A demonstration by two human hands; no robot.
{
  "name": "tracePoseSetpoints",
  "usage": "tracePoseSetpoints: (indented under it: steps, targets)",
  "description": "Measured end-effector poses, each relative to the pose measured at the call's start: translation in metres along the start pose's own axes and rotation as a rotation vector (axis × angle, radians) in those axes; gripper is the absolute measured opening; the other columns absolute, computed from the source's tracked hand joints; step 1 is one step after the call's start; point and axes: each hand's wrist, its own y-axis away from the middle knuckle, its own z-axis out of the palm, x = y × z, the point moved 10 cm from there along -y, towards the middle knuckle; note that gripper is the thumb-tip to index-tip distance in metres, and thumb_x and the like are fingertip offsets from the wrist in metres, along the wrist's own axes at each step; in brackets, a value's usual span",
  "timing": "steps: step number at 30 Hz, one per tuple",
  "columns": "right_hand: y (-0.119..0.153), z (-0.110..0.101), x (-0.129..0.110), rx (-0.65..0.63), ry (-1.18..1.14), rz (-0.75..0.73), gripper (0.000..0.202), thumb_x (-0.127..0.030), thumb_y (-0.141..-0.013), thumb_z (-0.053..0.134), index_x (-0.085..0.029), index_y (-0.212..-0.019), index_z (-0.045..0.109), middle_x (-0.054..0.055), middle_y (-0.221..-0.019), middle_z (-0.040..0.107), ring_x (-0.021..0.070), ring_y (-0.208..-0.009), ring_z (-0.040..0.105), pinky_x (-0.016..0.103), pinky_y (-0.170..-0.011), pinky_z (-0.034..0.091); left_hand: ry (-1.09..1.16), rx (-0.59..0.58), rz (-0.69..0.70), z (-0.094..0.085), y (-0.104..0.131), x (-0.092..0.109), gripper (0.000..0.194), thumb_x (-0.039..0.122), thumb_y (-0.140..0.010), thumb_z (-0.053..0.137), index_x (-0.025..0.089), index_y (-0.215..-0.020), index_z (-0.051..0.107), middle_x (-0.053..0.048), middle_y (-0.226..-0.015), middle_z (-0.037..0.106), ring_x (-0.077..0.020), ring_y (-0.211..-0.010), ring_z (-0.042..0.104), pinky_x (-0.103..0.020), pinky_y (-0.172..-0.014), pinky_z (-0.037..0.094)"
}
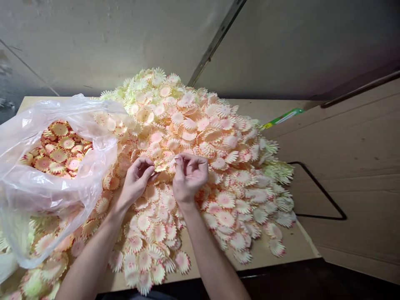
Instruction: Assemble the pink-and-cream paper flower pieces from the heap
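My left hand [140, 175] is closed, thumb against fingertips, pinching the edge of a small pale artificial flower piece [161, 166]. Close beside it, my right hand [190, 173] is also closed, its thumb pressed to the bent index finger near a whitish petal piece; whether the two hands share one piece I cannot tell. Both hands are over a large heap of fringed, cream and pink flower pieces [225, 200]. To the left, an open clear plastic bag [96, 162] holds smaller yellowish flower pieces [59, 155] with red-tipped edges.
The heap covers much of a light wooden table [300, 246]. A green and white packet [284, 118] lies behind it at the right. A large cardboard sheet [359, 179] and a bent black metal bar [325, 191] stand on the right. A grey wall [125, 41] rises behind.
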Motion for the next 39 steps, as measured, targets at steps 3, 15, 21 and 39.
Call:
tracePoseSetpoints:
  steps: [3,15,21,39]
  targets:
    - [0.004,-0.002,-0.006,0.047,0.039,-0.047,0.028,-0.025,-0.086,0.068,-0.023,-0.079,0.041,-0.001,-0.077,0.06,0.0118,-0.074,0.061,0.027,-0.071,0.051,0.036,-0.007,-0.007,0.003,-0.001,-0.004,0.043,0.045,-0.068,0.085,0.017,-0.086,0.058,0.002,-0.083,0.052,-0.0069,-0.072,0.053,-0.02,-0.073,0.056]
    - [-0.026,-0.026,-0.02,0.148,0.075,-0.211,0.024,-0.034,-0.085,0.07,-0.024,-0.095,0.05,0.002,-0.081,0.059,0.018,-0.075,0.063,0.039,-0.076,0.057,0.1,0.069,0.132,-0.024,0.0,0.007,0.037,0.04,-0.072,0.083,0.018,-0.092,0.061,-0.001,-0.089,0.06,-0.0085,-0.072,0.057,-0.021,-0.067,0.052]
    - [0.015,0.045,0.005,-0.479,0.234,-0.071,0.04,-0.036,-0.078,0.078,-0.022,-0.113,0.065,0.009,-0.103,0.071,0.0227,-0.094,0.067,0.04,-0.087,0.057,-0.012,0.075,0.207,-0.015,0.001,0.016,0.032,0.037,-0.075,0.081,0.018,-0.09,0.06,-0.001,-0.093,0.06,-0.0101,-0.082,0.058,-0.021,-0.077,0.052]
    - [0.015,0.044,0.003,-0.513,0.292,-0.071,0.008,-0.028,-0.091,0.063,-0.022,-0.088,0.067,0.005,-0.085,0.072,0.0179,-0.078,0.068,0.032,-0.073,0.057,-0.114,0.129,0.131,-0.026,-0.002,0.009,0.036,0.041,-0.073,0.082,0.017,-0.097,0.068,-0.001,-0.087,0.065,-0.0116,-0.077,0.063,-0.027,-0.079,0.057]
